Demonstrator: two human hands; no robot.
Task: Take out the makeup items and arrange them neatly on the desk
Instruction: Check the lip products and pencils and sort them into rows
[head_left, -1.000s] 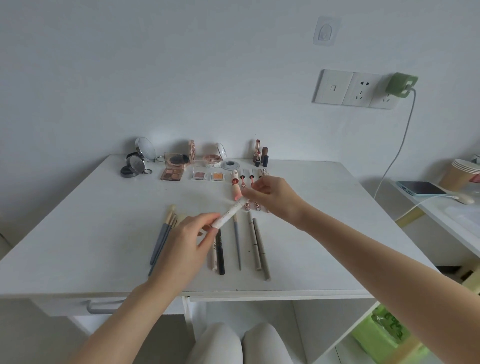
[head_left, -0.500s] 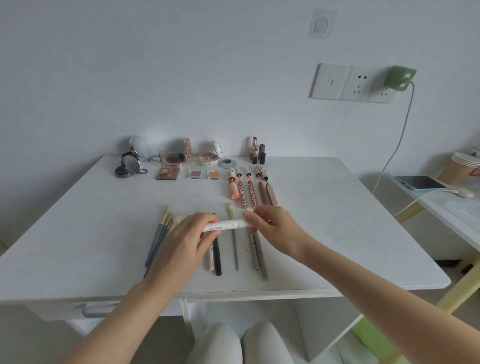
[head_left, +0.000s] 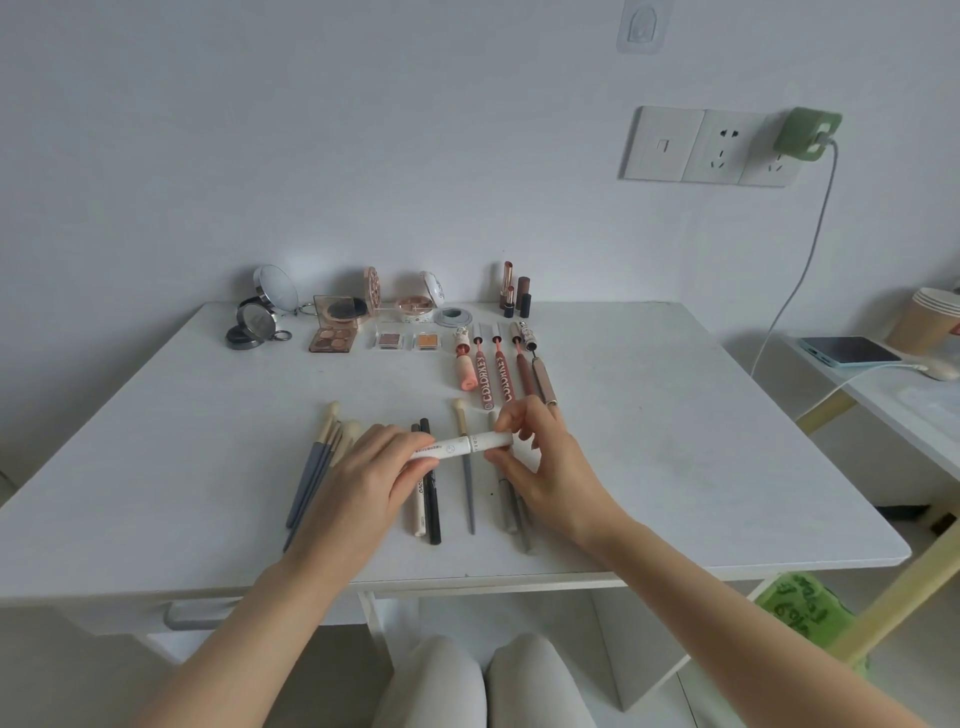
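Hands hold 1 white stick pen crosswise just above the desk, near its front edge, over the row of pencils. Left hand wraps fingers and thumb round the left half; right hand pinches the right-end cap w/ thumb below, fingertips on top. A seam sits mid-barrel, approx where cap meets body.

Handling, by my guess: light, stiff plastic, smooth so a bit slippery; cap may pull off if tugged, so grip the body, not the cap, when setting it down. It'll roll on the flat top unless laid snug beside a neighbour.

Other items lie sorted: brushes toward front-left, lip tubes mid-desk, compacts and palette along the back edge, 3 lipsticks upright there.
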